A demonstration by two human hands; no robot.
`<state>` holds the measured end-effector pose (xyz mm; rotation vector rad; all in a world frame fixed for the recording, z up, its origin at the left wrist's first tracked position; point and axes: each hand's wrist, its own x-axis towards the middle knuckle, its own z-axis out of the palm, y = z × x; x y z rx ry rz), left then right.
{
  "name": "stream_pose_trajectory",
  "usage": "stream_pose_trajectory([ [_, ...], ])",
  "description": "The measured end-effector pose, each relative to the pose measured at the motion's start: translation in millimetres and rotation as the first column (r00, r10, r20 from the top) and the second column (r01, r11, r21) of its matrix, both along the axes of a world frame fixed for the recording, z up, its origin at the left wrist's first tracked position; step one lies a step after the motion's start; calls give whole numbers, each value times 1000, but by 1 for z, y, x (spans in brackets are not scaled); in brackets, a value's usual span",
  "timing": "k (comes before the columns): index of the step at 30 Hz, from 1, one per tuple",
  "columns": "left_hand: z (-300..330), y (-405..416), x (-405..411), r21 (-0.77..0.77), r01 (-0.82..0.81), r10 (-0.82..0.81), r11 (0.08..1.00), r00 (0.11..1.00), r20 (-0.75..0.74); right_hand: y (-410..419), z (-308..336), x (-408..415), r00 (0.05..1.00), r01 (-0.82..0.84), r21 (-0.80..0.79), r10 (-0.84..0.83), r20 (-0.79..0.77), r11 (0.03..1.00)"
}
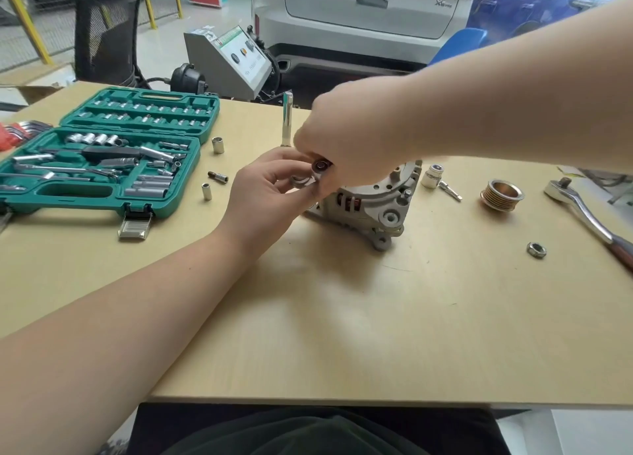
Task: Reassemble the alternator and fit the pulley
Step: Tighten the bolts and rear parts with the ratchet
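Note:
The grey alternator (pixel 375 201) stands on the wooden table (pixel 342 317), partly hidden behind both hands. My left hand (pixel 263 194) pinches a small silver part (pixel 301 181) at the alternator's left side. My right hand (pixel 346 146) comes in from the upper right and grips a small dark round part (pixel 321 165) just above the left fingers. A chrome bar (pixel 287 119) rises upright behind the hands. The grooved brass pulley (pixel 501 194) lies to the right of the alternator, with its nut (pixel 536 249) nearer me.
An open green socket set case (pixel 102 153) fills the left of the table. Loose sockets (pixel 218 145) and a bit (pixel 218 176) lie beside it. A socket with an extension (pixel 435 177) and a ratchet wrench (pixel 582 208) lie at the right. A white car is parked behind.

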<state>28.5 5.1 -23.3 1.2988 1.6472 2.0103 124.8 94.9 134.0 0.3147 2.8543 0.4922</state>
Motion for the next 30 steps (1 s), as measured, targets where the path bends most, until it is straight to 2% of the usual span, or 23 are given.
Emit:
stream_pose_trajectory([
  [3,-2,-1,-3,-8,-15,14,1000,998,-58,-2,-5,1,997,71,1,-71,7,998],
  [5,-1,-1,-3,-9,-1,1,1000,999,-54,-3,-6,0,1000,23,68,-24,7,997],
  [6,0,-1,-2,-6,9,-10,1000,999,-39,-3,-4,0,996,-80,142,75,43,987],
  [8,0,-1,-1,-3,30,-30,1000,999,-22,-4,4,1,931,-362,275,330,158,891],
  [9,0,0,-1,-2,35,-35,999,999,-23,-4,9,1,886,-460,295,412,212,838],
  [10,0,0,0,1,39,-39,999,999,-26,-4,12,1,872,-485,307,427,237,819],
  [11,0,0,0,8,39,-39,999,999,-29,-1,11,1,891,-451,303,405,205,840],
  [13,0,-1,0,10,15,-15,1000,999,-47,1,3,1,969,-246,264,242,49,932],
  [15,-1,-1,-2,-8,-19,18,1000,997,-76,0,-8,2,996,-22,97,30,-83,995],
  [17,-2,-1,-3,-17,-29,27,999,995,-101,2,-12,3,993,56,33,-53,-101,998],
  [18,-1,-1,-3,-13,-15,14,1000,996,-94,0,-12,4,996,41,77,-35,-79,996],
  [20,1,-2,-2,5,24,-24,1000,998,-56,-3,-5,5,984,-175,239,175,24,955],
  [22,2,-2,-1,3,35,-34,999,998,-57,-2,5,5,907,-420,303,383,175,856],
  [24,1,-1,0,0,31,-31,1000,997,-72,-2,13,4,867,-491,316,420,266,812],
  [25,0,-1,1,10,29,-28,1000,997,-71,-4,12,4,896,-438,337,375,236,834],
  [27,0,-1,3,28,4,-1,1000,997,-82,-4,2,3,980,-201,319,187,75,926],
  [29,-1,0,3,23,-33,35,999,993,-116,-2,-8,2,999,32,157,-28,-27,987],
  [30,-1,0,3,19,-42,44,999,991,-128,0,-10,2,996,81,91,-77,-50,993],
])
